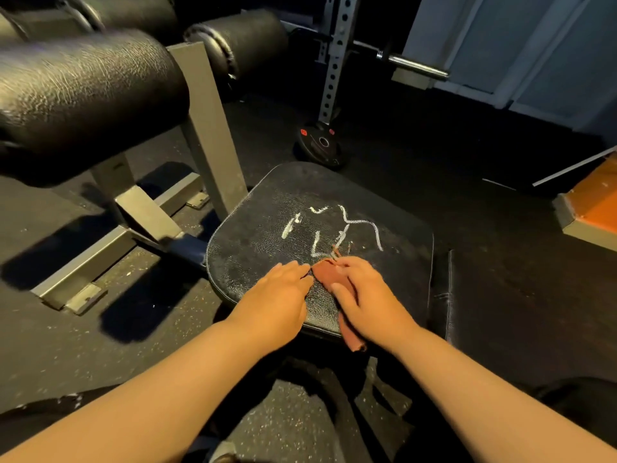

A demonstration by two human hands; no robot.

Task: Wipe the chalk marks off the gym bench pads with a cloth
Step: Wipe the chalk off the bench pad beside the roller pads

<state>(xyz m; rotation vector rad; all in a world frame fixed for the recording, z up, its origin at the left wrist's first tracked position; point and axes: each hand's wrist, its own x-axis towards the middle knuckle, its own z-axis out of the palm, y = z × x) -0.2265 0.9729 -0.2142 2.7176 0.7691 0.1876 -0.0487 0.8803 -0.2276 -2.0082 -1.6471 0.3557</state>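
A black bench pad [260, 228] lies in front of me with white chalk marks [334, 228] scrawled across its middle. A reddish-brown cloth [330, 274] rests on the pad's near part, just below the marks, and hangs over the front edge. My right hand [367, 295] lies on top of the cloth, its thumb and fingers curled round it. My left hand [280, 295] rests flat on the pad beside it, fingertips touching the cloth's left edge.
Black roller pads [83, 91] on a grey steel frame [207, 128] stand at the left. A perforated rack upright [334, 61], a barbell end [414, 65] and a weight plate [320, 145] lie beyond the pad. An orange platform [597, 202] is at the right.
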